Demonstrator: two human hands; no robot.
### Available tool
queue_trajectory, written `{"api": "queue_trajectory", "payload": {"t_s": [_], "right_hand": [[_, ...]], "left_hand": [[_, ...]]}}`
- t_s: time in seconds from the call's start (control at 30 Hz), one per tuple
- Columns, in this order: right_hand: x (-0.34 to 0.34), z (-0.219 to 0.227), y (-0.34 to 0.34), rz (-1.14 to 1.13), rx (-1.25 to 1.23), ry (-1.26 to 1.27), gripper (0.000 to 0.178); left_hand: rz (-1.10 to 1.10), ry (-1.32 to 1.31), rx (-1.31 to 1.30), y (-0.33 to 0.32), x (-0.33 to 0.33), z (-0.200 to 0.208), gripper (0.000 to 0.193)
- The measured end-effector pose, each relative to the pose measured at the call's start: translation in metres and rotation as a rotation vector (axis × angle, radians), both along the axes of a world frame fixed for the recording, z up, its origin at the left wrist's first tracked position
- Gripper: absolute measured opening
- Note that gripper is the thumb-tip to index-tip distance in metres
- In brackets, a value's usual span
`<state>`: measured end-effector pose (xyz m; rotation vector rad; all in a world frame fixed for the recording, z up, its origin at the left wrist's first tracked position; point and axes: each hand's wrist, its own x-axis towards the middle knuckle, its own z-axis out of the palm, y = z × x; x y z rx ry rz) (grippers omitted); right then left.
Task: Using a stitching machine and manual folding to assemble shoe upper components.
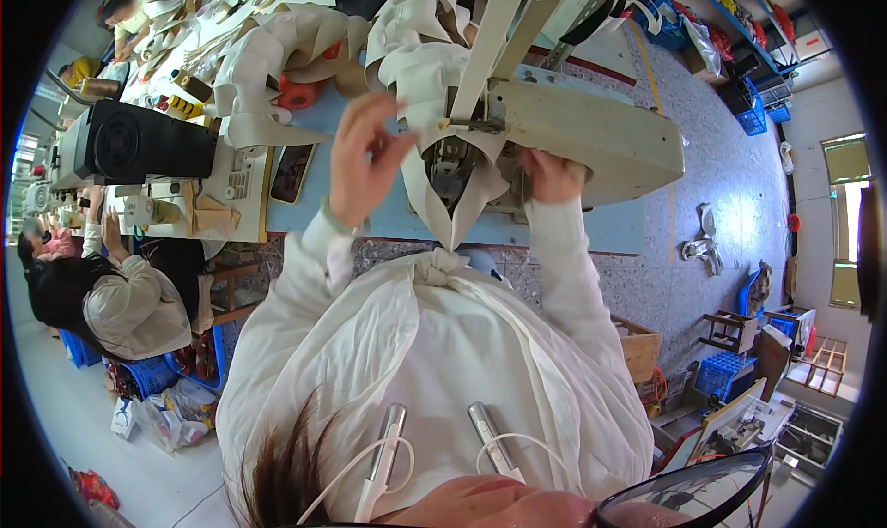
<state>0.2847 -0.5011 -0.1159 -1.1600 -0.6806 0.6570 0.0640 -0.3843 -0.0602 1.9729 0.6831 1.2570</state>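
A beige sewing machine [610, 140] stands on the light-blue worktop in front of me. Pale, leather-like shoe-upper pieces [420, 84] run in a bunched chain up to its working end, and two pointed flaps hang down toward me. My left hand [365, 158] is raised just left of these pieces, slightly blurred, its fingers curved and apart with nothing visible in them. Against the machine's working end, under its arm, rests my right hand [556, 175] with curled fingers. The fingertips and whatever they hold are hidden there.
A phone [294, 172] lies left of my left hand. Beyond it are more pale pieces [249, 75], a red spool [297, 94] and a black machine housing [139, 140]. A co-worker [139, 297] sits at the left. Blue crates [725, 373] and stools stand at the right.
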Motion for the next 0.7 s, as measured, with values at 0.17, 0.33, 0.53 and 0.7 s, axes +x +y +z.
{"api": "queue_trajectory", "payload": {"t_s": [0.17,0.33,0.53,0.7], "right_hand": [[-0.038,0.023,-0.032,0.263,-0.030,-0.947,0.026],[-0.030,0.022,-0.020,0.427,-0.033,-0.972,0.019],[-0.020,0.039,-0.026,0.418,-0.166,-0.072,0.013],[-0.021,0.027,-0.010,0.266,-0.133,0.253,0.023]], "left_hand": [[-0.475,0.265,0.027,-0.034,-0.027,-0.033,0.027],[-0.553,0.283,-0.209,-0.019,-0.032,-0.032,0.021],[-0.556,0.064,-0.550,0.003,-0.022,0.014,0.015],[-0.398,0.040,-0.562,0.006,-0.009,-0.001,0.011]]}}
